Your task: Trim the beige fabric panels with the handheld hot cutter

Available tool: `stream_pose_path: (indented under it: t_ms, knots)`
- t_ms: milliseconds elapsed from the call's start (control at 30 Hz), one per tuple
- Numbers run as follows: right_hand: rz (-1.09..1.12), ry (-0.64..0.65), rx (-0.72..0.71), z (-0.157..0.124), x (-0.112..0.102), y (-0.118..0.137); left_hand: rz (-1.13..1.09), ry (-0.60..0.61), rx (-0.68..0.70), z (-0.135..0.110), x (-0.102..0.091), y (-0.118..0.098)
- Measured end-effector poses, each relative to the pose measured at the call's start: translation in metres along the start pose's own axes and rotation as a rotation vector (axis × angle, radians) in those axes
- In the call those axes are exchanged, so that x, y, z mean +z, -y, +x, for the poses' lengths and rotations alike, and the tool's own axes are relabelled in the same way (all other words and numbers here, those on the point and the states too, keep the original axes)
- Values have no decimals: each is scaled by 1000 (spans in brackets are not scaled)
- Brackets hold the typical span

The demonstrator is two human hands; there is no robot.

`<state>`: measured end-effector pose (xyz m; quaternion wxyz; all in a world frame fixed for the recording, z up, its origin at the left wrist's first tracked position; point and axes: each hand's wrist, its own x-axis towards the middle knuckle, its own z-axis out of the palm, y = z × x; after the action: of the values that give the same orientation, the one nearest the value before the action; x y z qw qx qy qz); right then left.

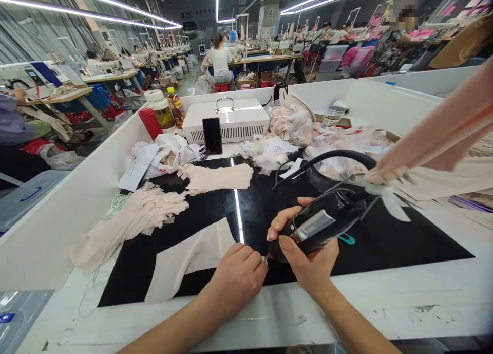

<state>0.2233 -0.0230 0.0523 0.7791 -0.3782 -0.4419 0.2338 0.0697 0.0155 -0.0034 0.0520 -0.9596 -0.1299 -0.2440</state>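
Observation:
My right hand [304,251] is wrapped round a black corded hand tool [323,220] with a silver plate, its nose pointing down-left at the black mat [385,241]. My left hand [239,274] is curled, its fingertips pinching the edge of a pale fabric piece [188,259] right at the tool's tip. The tool's black cable [331,156] arcs up and back over the mat. A pale peach cloth strip [435,138] hangs in from the upper right, ending near the tool.
Stacks of peach fabric pieces [134,215], [219,177] lie on the mat's left. Behind are a white box [231,117] with a phone [212,135] leaning on it, a jar [162,110], a bottle, and bags of fabric [292,123]. White walls [57,210] ring the table. Other people sew in the background.

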Motion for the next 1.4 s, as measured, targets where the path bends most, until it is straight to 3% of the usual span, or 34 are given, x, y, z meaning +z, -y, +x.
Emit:
stream_pose_path:
  t_ms: [367,1167,1400]
  knots:
    - [-30,-35,-6,1,2,3,-77,-94,-132,-8,-1,5]
    - [14,-24,27,3,-7,1,-24,8,-91,-10,4,-5]
    - [35,-11,22,4,-8,1,-34,-17,-87,-9,3,-5]
